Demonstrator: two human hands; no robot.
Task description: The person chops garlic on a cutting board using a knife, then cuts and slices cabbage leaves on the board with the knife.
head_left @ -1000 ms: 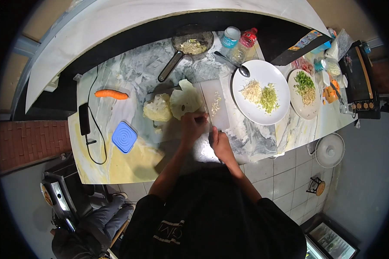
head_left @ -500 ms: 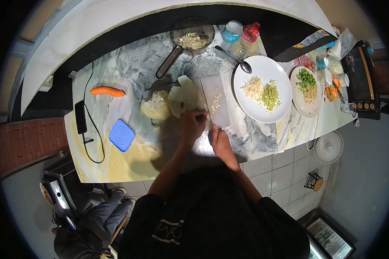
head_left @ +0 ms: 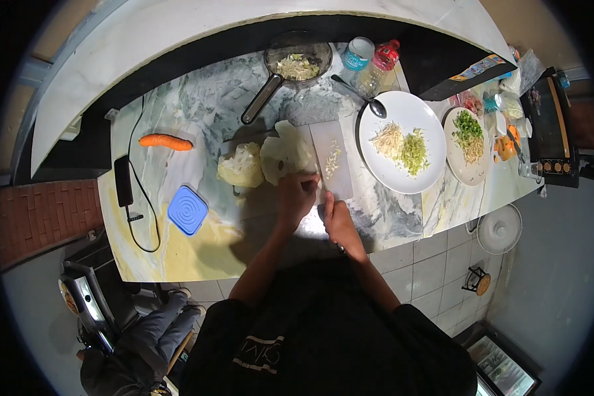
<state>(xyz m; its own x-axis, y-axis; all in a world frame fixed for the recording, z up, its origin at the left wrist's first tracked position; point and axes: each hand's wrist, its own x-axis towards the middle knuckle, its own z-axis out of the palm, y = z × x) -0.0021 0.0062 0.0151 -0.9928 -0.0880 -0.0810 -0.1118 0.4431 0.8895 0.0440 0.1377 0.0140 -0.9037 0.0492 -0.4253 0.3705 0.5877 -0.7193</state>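
Note:
My right hand (head_left: 337,221) is closed round a knife whose thin blade points away from me along the left part of a white cutting board (head_left: 340,181). Beside the blade, my left hand (head_left: 298,195) has its fingers pressed together at the board's edge; what they hold is too small to make out. Small pale chopped pieces (head_left: 333,158) lie on the board right of the blade. Left of the board are a loose cabbage leaf (head_left: 287,153) and a cut cabbage (head_left: 241,165).
A white plate (head_left: 402,177) and a smaller plate (head_left: 467,174) hold chopped vegetables. A strainer (head_left: 298,59), bottle (head_left: 371,78), cup (head_left: 358,54) and spoon (head_left: 377,107) stand behind. Leftward are a carrot (head_left: 165,141), blue lid (head_left: 188,210) and phone (head_left: 123,181). A person (head_left: 135,343) sits lower left.
The view has shifted slightly. Both hands stay close together at the board, with the knife still in my right hand.

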